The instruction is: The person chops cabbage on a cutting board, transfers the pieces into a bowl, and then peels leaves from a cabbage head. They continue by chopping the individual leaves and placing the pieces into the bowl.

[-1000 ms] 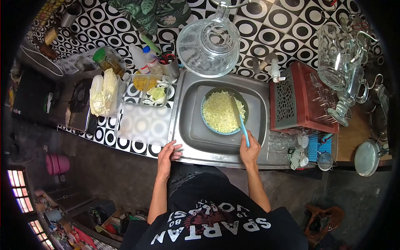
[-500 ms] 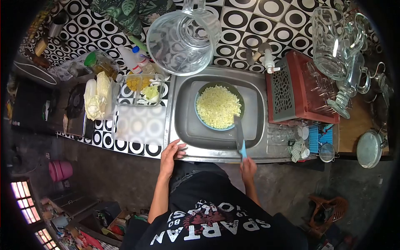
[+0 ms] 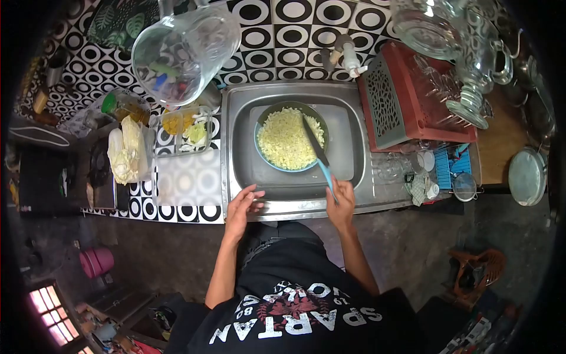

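Observation:
In the steel sink point(image 3: 242, 171) stands a round bowl point(image 3: 260, 152) with a light blue rim, full of finely chopped pale yellow-green vegetable point(image 3: 286, 138). My right hand point(image 3: 341, 203) is closed round the light blue handle of a knife point(image 3: 316, 144), at the sink's front right. The dark blade points up and left, over the right part of the chopped pieces. At the sink's front left edge, my left hand point(image 3: 243, 207) rests with its fingers apart and nothing in them.
Left of the sink are a clear container point(image 3: 188, 130) of cut vegetables, a translucent board point(image 3: 188, 180) and whole cabbage point(image 3: 125, 153). A glass pitcher point(image 3: 183, 59) hangs upper left. Rightward stand a red rack point(image 3: 407, 100), a tap point(image 3: 352, 59) and a blue basket point(image 3: 453, 171).
My right hand has moved up and left with the knife, whose blade now reaches further over the bowl. The camera view has shifted, and my left hand remains near the sink's front edge.

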Action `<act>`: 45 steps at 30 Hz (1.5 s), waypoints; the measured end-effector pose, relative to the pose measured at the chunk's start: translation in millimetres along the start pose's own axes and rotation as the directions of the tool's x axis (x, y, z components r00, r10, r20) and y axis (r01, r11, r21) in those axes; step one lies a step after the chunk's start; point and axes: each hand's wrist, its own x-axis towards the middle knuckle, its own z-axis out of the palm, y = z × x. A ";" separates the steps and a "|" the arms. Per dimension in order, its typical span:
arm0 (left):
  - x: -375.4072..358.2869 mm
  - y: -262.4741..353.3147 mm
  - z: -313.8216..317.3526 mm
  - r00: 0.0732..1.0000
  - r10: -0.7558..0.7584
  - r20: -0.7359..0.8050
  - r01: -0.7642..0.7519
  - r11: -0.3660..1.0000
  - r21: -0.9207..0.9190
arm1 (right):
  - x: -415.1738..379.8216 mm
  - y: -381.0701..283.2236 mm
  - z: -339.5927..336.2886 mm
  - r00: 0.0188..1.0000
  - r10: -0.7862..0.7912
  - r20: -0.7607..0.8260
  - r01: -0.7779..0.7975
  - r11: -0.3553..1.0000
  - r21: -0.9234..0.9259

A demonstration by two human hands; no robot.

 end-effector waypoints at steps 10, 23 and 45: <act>-35.4 -23.0 -30.0 0.983 -0.041 -0.178 0.037 0.999 -0.027 | -131.2 35.6 -51.2 0.976 0.140 0.166 -0.040 0.868 -0.494; -36.9 -14.1 -5.1 0.906 0.244 0.347 -0.390 0.798 0.459 | -91.1 -89.0 15.1 0.973 0.213 -0.090 -0.206 0.975 0.078; -206.1 -70.4 -328.4 0.966 0.041 -0.254 -0.182 0.806 -0.563 | -119.6 -220.6 174.0 0.806 0.312 0.503 -0.431 0.892 0.136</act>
